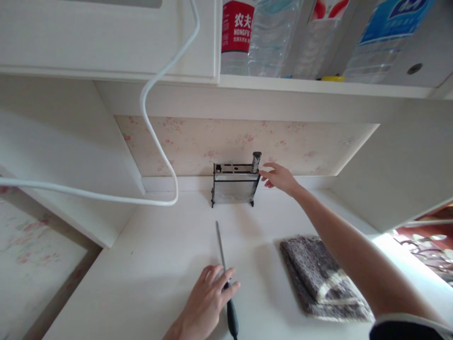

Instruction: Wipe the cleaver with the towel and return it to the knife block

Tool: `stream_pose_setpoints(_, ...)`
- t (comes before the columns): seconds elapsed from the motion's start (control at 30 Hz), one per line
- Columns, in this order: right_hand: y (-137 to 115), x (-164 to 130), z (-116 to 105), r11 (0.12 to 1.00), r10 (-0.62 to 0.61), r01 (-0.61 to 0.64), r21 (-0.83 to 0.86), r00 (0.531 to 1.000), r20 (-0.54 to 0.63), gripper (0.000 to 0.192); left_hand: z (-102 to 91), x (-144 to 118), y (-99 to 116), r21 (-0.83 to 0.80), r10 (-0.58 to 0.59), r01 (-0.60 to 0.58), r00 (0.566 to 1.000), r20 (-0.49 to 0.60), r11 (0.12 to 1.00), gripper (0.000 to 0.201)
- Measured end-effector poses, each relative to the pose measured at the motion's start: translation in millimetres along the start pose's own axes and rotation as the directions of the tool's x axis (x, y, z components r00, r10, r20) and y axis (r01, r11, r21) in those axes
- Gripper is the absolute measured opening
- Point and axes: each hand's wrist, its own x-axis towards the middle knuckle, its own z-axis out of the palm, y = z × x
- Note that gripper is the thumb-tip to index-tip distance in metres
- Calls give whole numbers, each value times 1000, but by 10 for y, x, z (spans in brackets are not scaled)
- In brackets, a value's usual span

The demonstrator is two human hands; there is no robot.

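Observation:
My left hand (208, 300) is at the lower middle, its fingers loosely spread across a screwdriver (231, 316). This tool has a long thin metal shaft and a black handle, and appears to lie on the white surface, tip pointing away from me. Farther back, near the wall, a small clear box with a black frame (236, 180) stands upright. A short dark post (256, 162) sticks up at its top right corner. Beside that corner is my right hand (279, 178), fingers apart, the tips touching or almost touching the frame.
On the right, a folded grey-brown cloth (307, 269) lies under my right forearm. A white cable (155, 127) hangs down in front and bends away left. Overhead, a shelf (318, 89) bears several plastic bottles (272, 38). White side panels (396, 160) flank the worktop (159, 264).

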Motion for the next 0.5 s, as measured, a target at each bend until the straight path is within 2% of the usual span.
stream_pose_setpoints(0.07,225,-205,30,988,51,-55,144,998,30,46,5,38,13,143,144,-149,989,45,979,29)
stream_pose_setpoints(0.13,485,-443,86,956,117,-134,262,990,79,41,20,84,-16,220,238,-250,968,77,943,15)
stream_pose_setpoints(0.27,1020,-953,254,921,190,-227,316,971,145,35,-89,226,-102,281,367,-393,919,144,875,8)
stream_pose_setpoints(0.33,1260,-1195,362,908,208,-249,335,966,154,36,-276,358,-124,255,407,-422,907,113,870,9)
stream_pose_setpoints(0.4,1464,-1408,477,901,215,-255,352,965,147,38,-537,539,-130,186,400,-400,916,40,897,13)
stream_pose_setpoints(0.47,1614,-1575,582,911,196,-224,346,974,115,39,-828,756,-130,104,331,-325,942,-47,940,22)
stream_pose_setpoints(0.5,1664,-1637,623,923,179,-200,328,980,92,39,-970,872,-130,25,259,-258,960,-105,966,22)
